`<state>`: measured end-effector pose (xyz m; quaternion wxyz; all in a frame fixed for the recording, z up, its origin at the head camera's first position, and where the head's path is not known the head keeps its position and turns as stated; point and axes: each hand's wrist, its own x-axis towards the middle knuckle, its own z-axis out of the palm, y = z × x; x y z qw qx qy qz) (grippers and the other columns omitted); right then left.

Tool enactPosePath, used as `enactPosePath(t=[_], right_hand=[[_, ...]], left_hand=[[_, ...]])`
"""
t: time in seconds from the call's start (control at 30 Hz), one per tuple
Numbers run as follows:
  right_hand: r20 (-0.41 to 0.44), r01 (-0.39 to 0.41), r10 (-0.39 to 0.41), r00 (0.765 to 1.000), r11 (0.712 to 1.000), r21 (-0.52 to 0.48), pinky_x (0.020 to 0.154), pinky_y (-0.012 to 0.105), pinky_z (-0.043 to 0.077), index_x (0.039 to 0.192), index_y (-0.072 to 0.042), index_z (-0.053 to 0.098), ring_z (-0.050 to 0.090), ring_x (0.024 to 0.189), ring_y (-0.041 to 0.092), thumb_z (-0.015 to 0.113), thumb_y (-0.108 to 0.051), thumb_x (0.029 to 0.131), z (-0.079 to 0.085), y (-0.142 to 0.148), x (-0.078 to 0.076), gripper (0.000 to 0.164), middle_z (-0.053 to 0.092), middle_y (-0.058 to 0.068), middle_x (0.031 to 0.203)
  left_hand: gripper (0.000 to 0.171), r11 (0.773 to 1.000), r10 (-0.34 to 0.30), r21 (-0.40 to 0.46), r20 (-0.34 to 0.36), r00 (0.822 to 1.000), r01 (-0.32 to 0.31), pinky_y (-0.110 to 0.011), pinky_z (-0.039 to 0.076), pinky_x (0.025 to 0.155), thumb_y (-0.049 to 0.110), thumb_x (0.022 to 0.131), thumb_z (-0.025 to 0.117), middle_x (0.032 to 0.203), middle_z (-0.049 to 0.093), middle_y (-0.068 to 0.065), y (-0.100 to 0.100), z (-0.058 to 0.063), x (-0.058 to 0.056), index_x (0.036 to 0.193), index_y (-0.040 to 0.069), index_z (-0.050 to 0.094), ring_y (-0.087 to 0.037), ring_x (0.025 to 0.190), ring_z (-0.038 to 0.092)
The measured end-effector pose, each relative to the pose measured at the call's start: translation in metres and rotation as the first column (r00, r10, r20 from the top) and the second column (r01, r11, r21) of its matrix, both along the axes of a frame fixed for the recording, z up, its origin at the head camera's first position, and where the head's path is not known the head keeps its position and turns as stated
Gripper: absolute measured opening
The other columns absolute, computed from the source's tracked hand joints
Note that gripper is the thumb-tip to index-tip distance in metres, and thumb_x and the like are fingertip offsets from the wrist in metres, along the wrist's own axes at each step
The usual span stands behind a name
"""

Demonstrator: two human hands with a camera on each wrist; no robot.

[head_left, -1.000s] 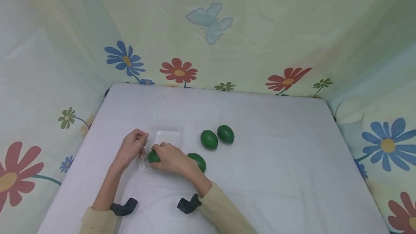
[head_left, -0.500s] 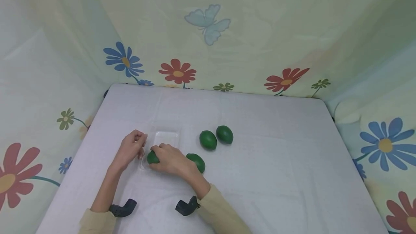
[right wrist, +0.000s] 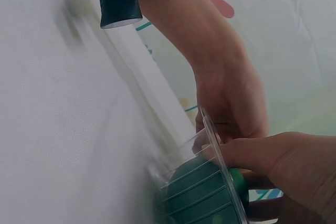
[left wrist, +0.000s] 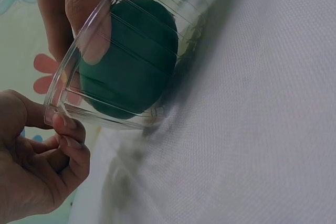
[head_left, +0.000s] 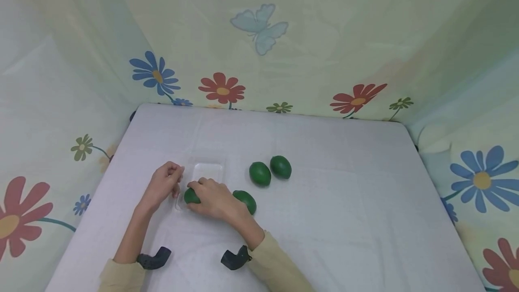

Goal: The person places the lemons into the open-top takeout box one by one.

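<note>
A clear plastic container [head_left: 208, 170] with ribbed walls stands on the left part of the table. Its near rim corner is pinched between thumb and fingers of my left hand [left wrist: 37, 166], also seen in the head view. My right hand [head_left: 215, 198] reaches over the rim and grips a green lime [left wrist: 139, 51] that lies inside, against the container's near-left end. In the right wrist view, the right thumb is at the top of the lime [right wrist: 199, 192], behind the clear wall. Just right of the right wrist lies another lime [head_left: 246, 202], partly hidden by the arm.
Two more limes [head_left: 270, 171] lie side by side on the white tablecloth, right of the container. Dark curved camera mounts [head_left: 236, 257] stick out from both wrists. A flower-printed curtain [head_left: 308, 57] surrounds the table at the back and sides.
</note>
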<state>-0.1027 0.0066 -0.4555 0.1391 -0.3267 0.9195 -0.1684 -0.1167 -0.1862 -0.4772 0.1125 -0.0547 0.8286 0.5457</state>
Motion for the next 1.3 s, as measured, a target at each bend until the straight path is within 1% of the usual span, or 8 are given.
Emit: enactPosePath(t=[0.13,0.3,0.47,0.6,0.9,1.17,1.2,1.3], right_hand=[[-0.041,-0.014,0.014,0.999,1.000,0.000,0.067,0.023,0.051,0.141,-0.015,0.060,0.061,0.093,0.011,0.069,-0.038,0.099,0.003,0.003,0.002,0.049,0.067,0.004,0.121],[-0.080,-0.029,0.028,0.996,1.000,-0.004,0.074,0.025,0.055,0.140,-0.015,0.061,0.064,0.102,0.013,0.068,-0.038,0.100,0.007,0.009,0.004,0.046,0.067,0.003,0.125],[-0.106,-0.054,0.049,0.993,0.997,-0.047,0.078,0.023,0.055,0.137,-0.017,0.064,0.064,0.106,0.013,0.069,-0.035,0.100,0.008,0.015,0.005,0.041,0.066,0.002,0.128],[-0.157,-0.071,0.057,0.986,0.994,-0.088,0.080,0.022,0.055,0.132,-0.017,0.067,0.065,0.105,0.013,0.070,-0.032,0.099,0.006,0.020,0.005,0.036,0.068,0.000,0.125],[-0.300,-0.104,0.051,0.953,0.981,-0.166,0.084,0.020,0.056,0.124,-0.018,0.072,0.067,0.109,0.010,0.071,-0.029,0.099,0.004,0.031,0.009,0.028,0.072,-0.004,0.121],[-0.428,-0.163,0.035,0.903,0.950,-0.267,0.083,0.020,0.057,0.114,-0.016,0.075,0.069,0.105,0.011,0.077,-0.024,0.095,0.014,0.054,0.019,0.021,0.073,-0.003,0.112],[-0.434,-0.167,0.029,0.901,0.945,-0.283,0.083,0.020,0.057,0.113,-0.015,0.075,0.069,0.105,0.011,0.078,-0.022,0.094,0.015,0.058,0.021,0.021,0.073,-0.003,0.111],[-0.422,-0.158,0.002,0.906,0.929,-0.334,0.083,0.019,0.056,0.112,-0.015,0.074,0.069,0.103,0.011,0.080,-0.020,0.091,0.018,0.072,0.027,0.023,0.073,-0.003,0.111]], left_hand=[[0.038,1.000,-0.004,-0.007,0.000,1.000,0.004,-0.026,0.049,0.052,0.028,0.109,0.049,0.088,0.057,-0.012,0.000,0.000,-0.001,0.121,-0.008,0.050,-0.011,0.051,0.054],[0.039,1.000,-0.005,-0.017,-0.006,1.000,0.005,-0.026,0.048,0.052,0.029,0.109,0.049,0.089,0.057,-0.012,0.001,0.001,0.000,0.121,-0.008,0.050,-0.011,0.051,0.054],[0.038,0.999,-0.002,-0.038,-0.012,1.000,0.002,-0.026,0.048,0.051,0.028,0.110,0.049,0.088,0.058,-0.013,0.001,0.002,-0.001,0.121,-0.009,0.051,-0.011,0.051,0.054],[0.038,0.999,-0.004,-0.050,-0.011,1.000,0.003,-0.026,0.047,0.051,0.027,0.110,0.049,0.088,0.058,-0.013,0.002,0.001,-0.001,0.121,-0.009,0.051,-0.012,0.051,0.055],[0.037,0.999,-0.012,-0.054,-0.001,1.000,0.012,-0.027,0.047,0.052,0.027,0.110,0.049,0.089,0.059,-0.013,0.001,0.004,0.000,0.121,-0.008,0.051,-0.013,0.051,0.055],[0.037,0.998,-0.010,-0.064,0.003,1.000,0.011,-0.027,0.047,0.052,0.027,0.109,0.049,0.090,0.060,-0.014,0.001,0.004,0.000,0.121,-0.007,0.051,-0.013,0.052,0.056],[0.037,0.998,-0.009,-0.064,0.004,1.000,0.010,-0.026,0.047,0.052,0.027,0.109,0.049,0.090,0.060,-0.014,0.001,0.004,0.000,0.121,-0.007,0.051,-0.013,0.053,0.056],[0.037,0.998,-0.009,-0.063,0.005,1.000,0.009,-0.026,0.048,0.052,0.028,0.109,0.049,0.090,0.060,-0.014,0.001,0.004,0.000,0.122,-0.007,0.051,-0.013,0.053,0.056]])
